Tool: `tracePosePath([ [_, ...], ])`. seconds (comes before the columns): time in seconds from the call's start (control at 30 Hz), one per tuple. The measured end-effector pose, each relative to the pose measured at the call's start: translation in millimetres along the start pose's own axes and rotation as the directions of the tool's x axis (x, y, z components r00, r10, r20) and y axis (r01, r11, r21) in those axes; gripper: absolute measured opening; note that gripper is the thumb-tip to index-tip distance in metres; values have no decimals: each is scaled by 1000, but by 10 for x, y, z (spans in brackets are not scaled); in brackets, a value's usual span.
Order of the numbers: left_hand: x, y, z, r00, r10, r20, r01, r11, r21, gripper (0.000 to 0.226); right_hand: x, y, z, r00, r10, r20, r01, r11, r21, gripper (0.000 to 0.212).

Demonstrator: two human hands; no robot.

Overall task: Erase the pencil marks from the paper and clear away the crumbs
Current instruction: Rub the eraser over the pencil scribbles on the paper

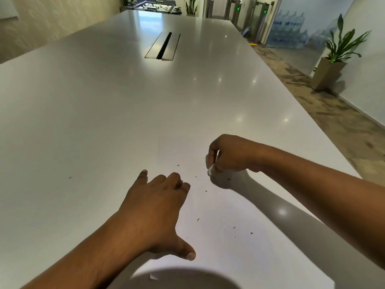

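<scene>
The right hand point(229, 157) pinches a small white eraser point(210, 172) in curled fingers over the smooth white paper point(208, 205). The left hand point(154, 209) rests on the paper, fingers loosely bent, holding nothing. Thin dark crumbs point(234, 227) dot the sheet.

This looks like an office: a meeting room or shared area beside an entrance lobby. A very long white table point(104, 101) runs far down the room, with a metal cable hatch point(155, 45) set into its middle. Past its far right corner stand access turnstiles point(237, 15) showing green lights, and behind a glass wall large water-cooler bottles point(287, 32) are stacked. A potted plant point(341, 46) in a tall tapered planter stands by the wall on patterned carpet point(325, 113). At the far end sits what may be a table-football game point(156, 6), too small to tell surely.
</scene>
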State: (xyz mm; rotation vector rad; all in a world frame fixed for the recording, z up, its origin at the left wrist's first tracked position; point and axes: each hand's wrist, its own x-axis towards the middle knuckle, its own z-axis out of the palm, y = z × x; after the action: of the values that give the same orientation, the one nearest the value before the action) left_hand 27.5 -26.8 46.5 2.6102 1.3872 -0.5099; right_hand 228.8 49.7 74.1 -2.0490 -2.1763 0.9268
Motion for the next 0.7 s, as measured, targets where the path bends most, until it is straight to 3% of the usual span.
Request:
tracePosePath([
  [0.1,1,-3,5,1000,-5,0,5,1000,2,111,22,64,-52,991,74,-107,-93,979,-179,6],
  [0.17,1,-2,11,1000,-6,-1,6,1000,-2,111,15,113,-57,969,26,-245,-134,891,-434,4],
  [0.23,-4,4,11,1000,-2,-6,2,1000,2,112,-9,175,-11,947,-50,-316,-130,842,-523,10],
  [0.43,6,0,9,1000,-1,-3,1,1000,1,112,-109,105,-126,897,-132,-423,43,976,-213,8],
  [0.7,3,-12,32,1000,1,-3,-1,1000,3,111,-97,362,-109,809,-87,-581,26,993,-112,6],
])
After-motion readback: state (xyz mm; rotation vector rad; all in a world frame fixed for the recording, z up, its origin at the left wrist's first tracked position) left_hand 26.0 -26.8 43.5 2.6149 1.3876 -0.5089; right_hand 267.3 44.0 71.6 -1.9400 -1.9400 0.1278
